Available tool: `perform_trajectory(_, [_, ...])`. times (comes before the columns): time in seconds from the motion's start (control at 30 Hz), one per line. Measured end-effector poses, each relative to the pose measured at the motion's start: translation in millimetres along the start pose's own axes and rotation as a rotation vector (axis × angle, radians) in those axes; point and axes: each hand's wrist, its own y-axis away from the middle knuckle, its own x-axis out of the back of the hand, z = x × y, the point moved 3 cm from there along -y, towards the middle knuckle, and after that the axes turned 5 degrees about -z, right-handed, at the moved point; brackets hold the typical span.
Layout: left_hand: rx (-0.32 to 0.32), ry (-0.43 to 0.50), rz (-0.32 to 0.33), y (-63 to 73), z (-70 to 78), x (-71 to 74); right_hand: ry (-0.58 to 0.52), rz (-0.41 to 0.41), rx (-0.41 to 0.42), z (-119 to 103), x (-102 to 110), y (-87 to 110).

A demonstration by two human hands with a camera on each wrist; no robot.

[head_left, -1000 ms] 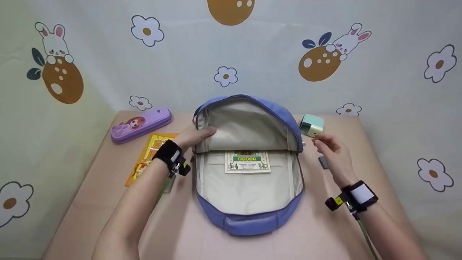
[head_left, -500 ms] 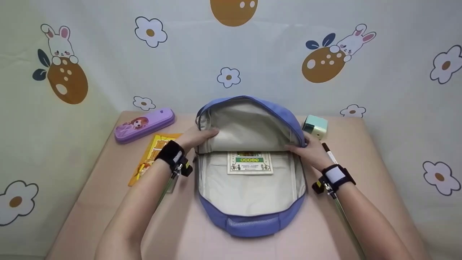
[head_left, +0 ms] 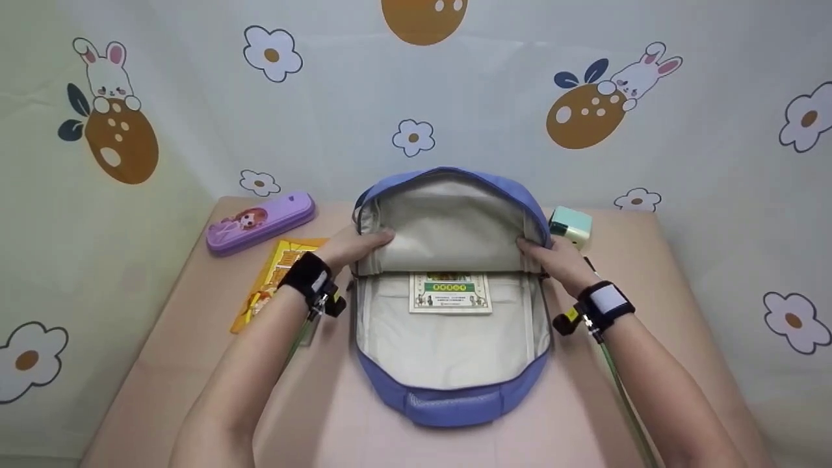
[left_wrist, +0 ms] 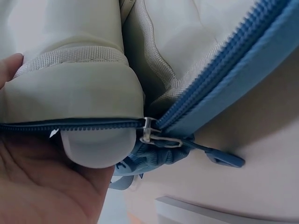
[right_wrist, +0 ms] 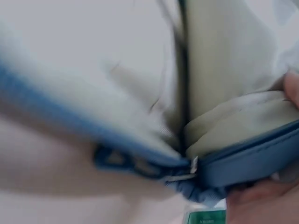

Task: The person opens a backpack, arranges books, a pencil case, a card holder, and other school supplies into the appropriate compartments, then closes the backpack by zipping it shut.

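A blue backpack [head_left: 455,413] lies unzipped with its front panel [head_left: 448,227] raised and its pale lining showing. My left hand [head_left: 357,247] grips the panel's left edge, thumb inside. On the opposite edge my right hand [head_left: 559,260] holds the panel the same way. A small booklet [head_left: 450,300] with a green title band lies inside, its top hidden under the panel. In the left wrist view a whitish, round-ended piece [left_wrist: 98,147] sits between palm and zipper edge, beside a blue zipper pull [left_wrist: 224,157]. The right wrist view is blurred; fingers [right_wrist: 261,191] curl under the blue edge.
A purple pencil case [head_left: 260,223] lies at the back left, near a yellow-orange booklet [head_left: 279,273] partly behind the left wrist. A mint-green box [head_left: 571,224] stands behind the right hand. The dark tip of a pen [head_left: 589,263] shows beside that hand.
My right hand has moved left from beside the mint-green box and taken hold of the panel's right edge, which now stands wider. The left hand keeps its grip.
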Motion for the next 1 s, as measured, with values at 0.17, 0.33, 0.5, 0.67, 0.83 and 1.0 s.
perform_trajectory(0.17, [0.024, 0.007, -0.011, 0.6, -2.2, 0.5, -0.013, -0.006, -0.065, -2, 2, -3.2])
perform_trajectory(0.33, [0.024, -0.013, -0.023, 1.2, -3.1, 2.6, -0.043, -0.012, -0.076, -3, 2, -5.1])
perform_trajectory(0.5, [-0.019, -0.075, -0.036, 1.5, -5.2, 6.9, -0.045, -0.017, -0.089, -7, 1, -6.5])
perform_trajectory(0.67, [-0.075, -0.093, -0.074, 7.5, -9.4, 11.6, -0.049, -0.013, -0.119, -8, 0, -8.6])
perform_trajectory(0.83, [-0.13, -0.057, -0.145, 20.5, -13.6, 17.8, -0.048, -0.018, -0.127, -8, -1, -8.7])
perform_trajectory(1.0, [-0.146, -0.064, -0.128, 37.5, -19.7, 31.7, -0.047, -0.011, -0.128, -8, -1, -9.2])
